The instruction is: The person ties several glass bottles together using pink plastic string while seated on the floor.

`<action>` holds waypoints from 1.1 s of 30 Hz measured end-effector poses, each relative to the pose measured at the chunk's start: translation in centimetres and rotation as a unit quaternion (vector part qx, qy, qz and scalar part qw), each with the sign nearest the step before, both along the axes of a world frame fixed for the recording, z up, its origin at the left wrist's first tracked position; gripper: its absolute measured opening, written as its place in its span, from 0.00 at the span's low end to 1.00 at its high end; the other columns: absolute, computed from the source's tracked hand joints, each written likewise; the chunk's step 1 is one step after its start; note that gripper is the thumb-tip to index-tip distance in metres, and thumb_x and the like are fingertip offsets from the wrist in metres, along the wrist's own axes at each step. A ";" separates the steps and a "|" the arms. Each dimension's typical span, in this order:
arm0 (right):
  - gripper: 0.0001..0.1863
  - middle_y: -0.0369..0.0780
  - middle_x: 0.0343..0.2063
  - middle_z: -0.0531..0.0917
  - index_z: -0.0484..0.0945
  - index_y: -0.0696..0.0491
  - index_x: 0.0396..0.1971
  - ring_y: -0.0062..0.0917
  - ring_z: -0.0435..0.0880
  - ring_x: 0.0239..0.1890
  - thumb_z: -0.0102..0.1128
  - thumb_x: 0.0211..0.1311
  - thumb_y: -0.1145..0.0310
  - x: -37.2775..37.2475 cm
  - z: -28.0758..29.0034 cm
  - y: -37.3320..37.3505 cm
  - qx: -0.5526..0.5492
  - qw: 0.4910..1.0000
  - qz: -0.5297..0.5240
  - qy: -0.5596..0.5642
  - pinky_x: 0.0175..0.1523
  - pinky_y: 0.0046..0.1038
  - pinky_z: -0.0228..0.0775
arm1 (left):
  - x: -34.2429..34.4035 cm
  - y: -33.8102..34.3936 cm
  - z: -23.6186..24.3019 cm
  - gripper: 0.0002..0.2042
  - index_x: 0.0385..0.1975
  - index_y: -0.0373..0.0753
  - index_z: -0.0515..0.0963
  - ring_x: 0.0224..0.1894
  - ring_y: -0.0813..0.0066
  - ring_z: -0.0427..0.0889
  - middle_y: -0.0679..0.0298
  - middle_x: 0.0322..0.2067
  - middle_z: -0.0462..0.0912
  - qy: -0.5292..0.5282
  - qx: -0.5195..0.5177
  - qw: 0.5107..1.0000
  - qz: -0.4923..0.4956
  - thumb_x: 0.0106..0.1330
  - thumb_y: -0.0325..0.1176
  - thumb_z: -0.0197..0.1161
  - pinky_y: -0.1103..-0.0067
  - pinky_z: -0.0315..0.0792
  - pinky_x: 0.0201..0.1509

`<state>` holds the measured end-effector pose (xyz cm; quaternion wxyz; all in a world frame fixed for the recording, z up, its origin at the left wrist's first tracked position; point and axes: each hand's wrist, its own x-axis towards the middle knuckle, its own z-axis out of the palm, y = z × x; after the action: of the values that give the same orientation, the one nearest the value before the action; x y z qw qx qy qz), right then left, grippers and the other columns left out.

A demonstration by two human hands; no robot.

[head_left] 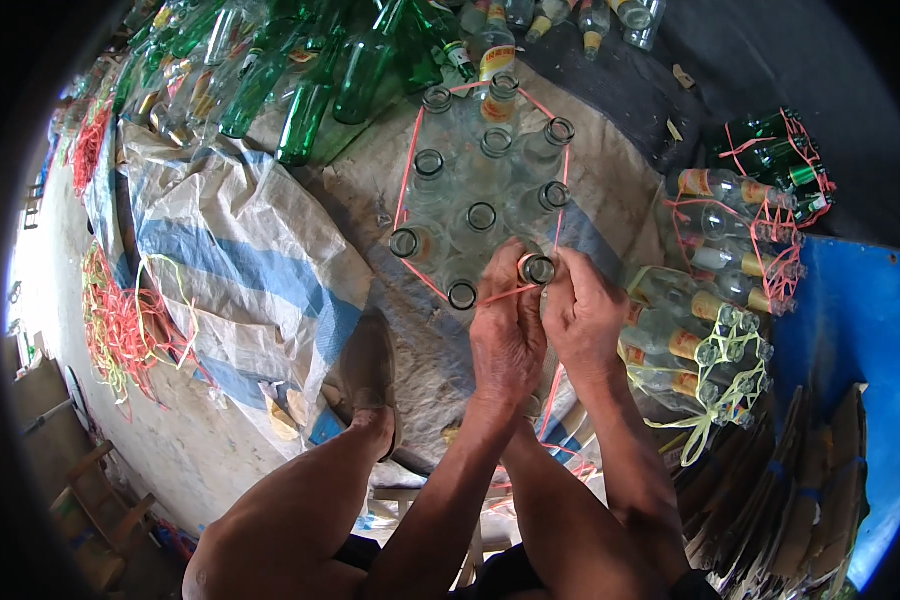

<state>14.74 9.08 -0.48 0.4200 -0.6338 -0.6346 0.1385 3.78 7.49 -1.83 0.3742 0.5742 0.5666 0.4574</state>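
A cluster of clear glass bottles (480, 215) stands upright before me, with pink twine (403, 190) looped around their necks. My left hand (505, 325) is closed at the neck of the front-right bottle (536, 268), the twine crossing its fingers. My right hand (585, 315) is closed against the right side of that bottle, with twine trailing down from it between my wrists toward my legs. What exactly the fingertips of each hand pinch is partly hidden.
Green bottles (305, 120) lie heaped at top left. Tied bottle bundles (730, 260) lie at right, beside a blue board (870, 300) and stacked cardboard (820, 470). A striped woven sack (220, 240) and loose twine (135, 330) are at left. My foot (365, 370) rests beside the sack.
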 end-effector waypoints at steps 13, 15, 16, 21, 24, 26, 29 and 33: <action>0.10 0.52 0.31 0.87 0.83 0.61 0.43 0.48 0.90 0.32 0.61 0.61 0.81 -0.3 1.6 -0.8 -0.035 0.999 0.001 -0.033 0.36 0.39 0.82 | -0.1 0.1 -0.4 0.18 0.66 0.34 0.73 0.64 0.49 0.81 0.47 0.62 0.80 -0.028 -0.008 1.000 0.006 0.80 0.30 0.58 0.65 0.75 0.66; 0.11 0.51 0.31 0.87 0.83 0.60 0.43 0.48 0.89 0.31 0.60 0.61 0.82 -0.3 1.6 -0.8 -0.039 0.998 0.006 -0.047 0.35 0.39 0.81 | -0.4 0.2 -0.2 0.18 0.66 0.33 0.73 0.64 0.49 0.80 0.47 0.62 0.80 -0.026 -0.007 1.000 0.000 0.80 0.29 0.57 0.65 0.74 0.67; 0.11 0.51 0.31 0.87 0.83 0.60 0.43 0.48 0.89 0.31 0.60 0.61 0.82 -0.2 1.7 -0.9 -0.039 0.998 0.007 -0.048 0.35 0.39 0.81 | -0.3 0.2 -0.2 0.18 0.66 0.33 0.73 0.64 0.49 0.80 0.47 0.62 0.80 -0.028 -0.008 1.000 0.001 0.80 0.29 0.57 0.65 0.74 0.67; 0.11 0.46 0.31 0.88 0.82 0.57 0.45 0.43 0.88 0.31 0.62 0.62 0.80 0.3 1.2 -1.4 -0.013 0.989 0.014 -0.146 0.35 0.38 0.81 | 0.0 0.2 -0.1 0.18 0.66 0.33 0.73 0.64 0.48 0.80 0.47 0.62 0.80 -0.033 -0.009 0.999 -0.008 0.80 0.29 0.57 0.65 0.74 0.66; 0.10 0.44 0.30 0.88 0.82 0.57 0.44 0.42 0.89 0.30 0.63 0.63 0.78 -0.7 2.0 -1.5 -0.022 0.984 0.016 -0.175 0.36 0.38 0.80 | -0.6 0.2 0.0 0.18 0.66 0.34 0.73 0.64 0.48 0.80 0.47 0.62 0.80 -0.023 -0.005 1.000 -0.004 0.80 0.28 0.58 0.64 0.75 0.66; 0.10 0.43 0.30 0.88 0.83 0.56 0.44 0.40 0.88 0.29 0.64 0.64 0.77 -0.6 1.8 -1.7 -0.016 0.983 0.021 -0.182 0.34 0.37 0.80 | -0.6 0.2 0.2 0.19 0.67 0.35 0.73 0.64 0.48 0.80 0.46 0.62 0.80 -0.031 -0.010 0.999 -0.004 0.79 0.28 0.59 0.64 0.75 0.65; 0.11 0.42 0.29 0.87 0.82 0.55 0.46 0.38 0.88 0.28 0.64 0.64 0.76 -0.3 2.4 -2.0 -0.013 0.979 0.036 -0.201 0.31 0.35 0.79 | -0.5 0.4 0.3 0.19 0.67 0.35 0.72 0.64 0.48 0.80 0.46 0.62 0.79 -0.029 0.000 1.000 -0.004 0.79 0.28 0.60 0.64 0.75 0.65; 0.13 0.40 0.28 0.85 0.81 0.55 0.49 0.34 0.88 0.27 0.65 0.64 0.74 -0.5 3.2 -2.8 -0.048 0.965 0.053 -0.252 0.29 0.31 0.78 | -0.6 0.3 0.2 0.19 0.67 0.34 0.72 0.63 0.47 0.81 0.45 0.61 0.80 -0.034 0.001 0.999 -0.011 0.79 0.28 0.60 0.65 0.76 0.64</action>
<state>14.25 6.27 2.71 0.2075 -0.6335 -0.7449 0.0269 3.15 7.80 -1.59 0.3976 0.5653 0.5463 0.4732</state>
